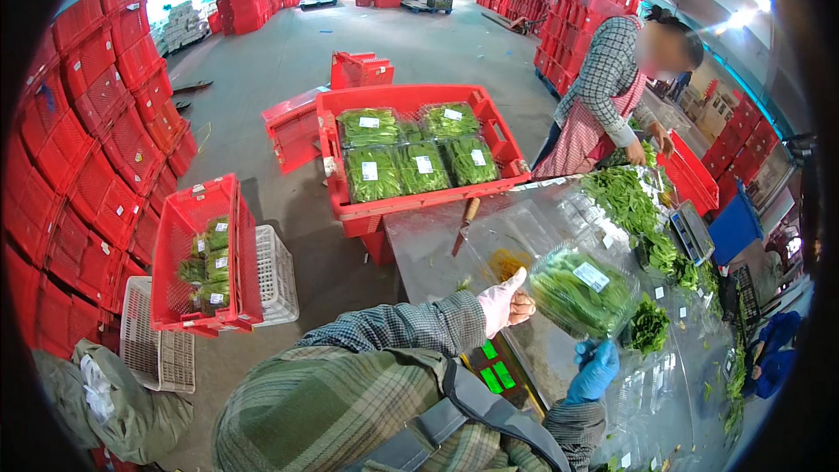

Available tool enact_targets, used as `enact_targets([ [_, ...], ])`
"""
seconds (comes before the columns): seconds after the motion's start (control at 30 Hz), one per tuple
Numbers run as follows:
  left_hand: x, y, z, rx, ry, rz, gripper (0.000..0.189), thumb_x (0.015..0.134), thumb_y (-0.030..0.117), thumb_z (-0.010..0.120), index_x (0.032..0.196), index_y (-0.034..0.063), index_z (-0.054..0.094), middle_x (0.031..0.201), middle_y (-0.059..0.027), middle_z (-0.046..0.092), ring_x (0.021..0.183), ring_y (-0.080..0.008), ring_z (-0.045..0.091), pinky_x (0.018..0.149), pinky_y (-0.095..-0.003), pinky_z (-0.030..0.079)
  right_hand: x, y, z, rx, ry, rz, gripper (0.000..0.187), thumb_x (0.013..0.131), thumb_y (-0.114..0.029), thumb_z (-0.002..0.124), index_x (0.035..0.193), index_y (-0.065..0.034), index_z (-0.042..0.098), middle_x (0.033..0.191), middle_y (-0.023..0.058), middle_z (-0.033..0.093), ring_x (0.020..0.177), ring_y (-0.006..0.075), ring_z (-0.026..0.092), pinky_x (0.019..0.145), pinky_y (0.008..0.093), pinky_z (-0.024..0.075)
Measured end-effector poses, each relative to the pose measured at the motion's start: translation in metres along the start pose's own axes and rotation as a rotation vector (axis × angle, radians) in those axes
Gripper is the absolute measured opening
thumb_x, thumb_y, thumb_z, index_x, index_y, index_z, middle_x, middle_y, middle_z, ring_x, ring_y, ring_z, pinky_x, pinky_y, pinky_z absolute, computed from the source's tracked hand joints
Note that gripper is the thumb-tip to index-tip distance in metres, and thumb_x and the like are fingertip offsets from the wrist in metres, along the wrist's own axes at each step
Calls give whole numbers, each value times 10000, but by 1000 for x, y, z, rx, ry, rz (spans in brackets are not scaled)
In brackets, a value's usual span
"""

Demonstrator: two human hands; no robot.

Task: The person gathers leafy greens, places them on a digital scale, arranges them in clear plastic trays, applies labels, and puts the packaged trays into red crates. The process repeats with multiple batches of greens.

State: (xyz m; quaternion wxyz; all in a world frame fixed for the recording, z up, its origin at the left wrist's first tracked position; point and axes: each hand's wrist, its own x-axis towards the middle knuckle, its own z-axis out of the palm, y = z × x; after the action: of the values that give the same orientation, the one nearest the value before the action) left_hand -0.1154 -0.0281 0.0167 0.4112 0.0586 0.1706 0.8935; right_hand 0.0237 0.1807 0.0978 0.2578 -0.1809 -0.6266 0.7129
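Note:
A clear plastic pack of leafy greens with a white printed label is held above a scale with lit green displays. My left hand, in a pale pink glove with bare fingertips, grips its left edge, thumb up. In a blue glove, my right hand has its fingers on the pack's near right corner. Just right of the pack lies a loose bunch of greens. A heap of yellow-orange rubber bands is on the metal table beyond my left hand.
A wooden-handled knife lies near the table's far left edge. Behind it, a red crate holds several labelled packs. Another red crate stands left. Across the table, a co-worker handles greens beside a second scale.

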Motion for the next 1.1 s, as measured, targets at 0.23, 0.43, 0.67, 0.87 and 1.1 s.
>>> enact_targets([
  [0.23,-78,127,4,-148,95,343,698,952,595,630,1462,135,502,1415,-118,583,1305,-320,541,1117,-554,420,-40,63,198,-708,-653,-243,227,990,-282,613,977,-82,720,913,221,705,831,400,701,738,467,566],
  [0.43,-152,279,-84,66,492,706,691,987,546,594,1473,72,466,1423,-124,566,1286,-325,558,1123,-509,436,16,141,266,-536,-873,-126,390,993,-349,635,1278,-85,669,1107,174,730,967,286,725,900,396,560],
  [0.67,-248,322,-150,274,467,894,635,1013,488,590,1485,81,469,1403,-98,601,1261,-291,589,1085,-472,483,216,203,259,-1383,-781,69,424,973,-330,616,1360,-159,646,1251,172,697,1161,356,664,1003,443,509],
  [0.87,-275,262,-167,167,516,877,647,1029,490,557,1510,73,444,1477,-143,539,1314,-291,560,1098,-472,480,277,303,270,-1649,-870,-460,293,965,-259,584,1201,-135,704,1143,178,718,1096,370,681,961,480,537],
  [1.1,-281,234,-148,97,840,767,539,1030,376,585,1446,43,506,1404,-145,588,1269,-269,588,1102,-428,473,308,322,262,-1675,-1063,-376,214,927,-261,652,1008,-75,723,1002,217,711,937,417,684,822,516,539],
])
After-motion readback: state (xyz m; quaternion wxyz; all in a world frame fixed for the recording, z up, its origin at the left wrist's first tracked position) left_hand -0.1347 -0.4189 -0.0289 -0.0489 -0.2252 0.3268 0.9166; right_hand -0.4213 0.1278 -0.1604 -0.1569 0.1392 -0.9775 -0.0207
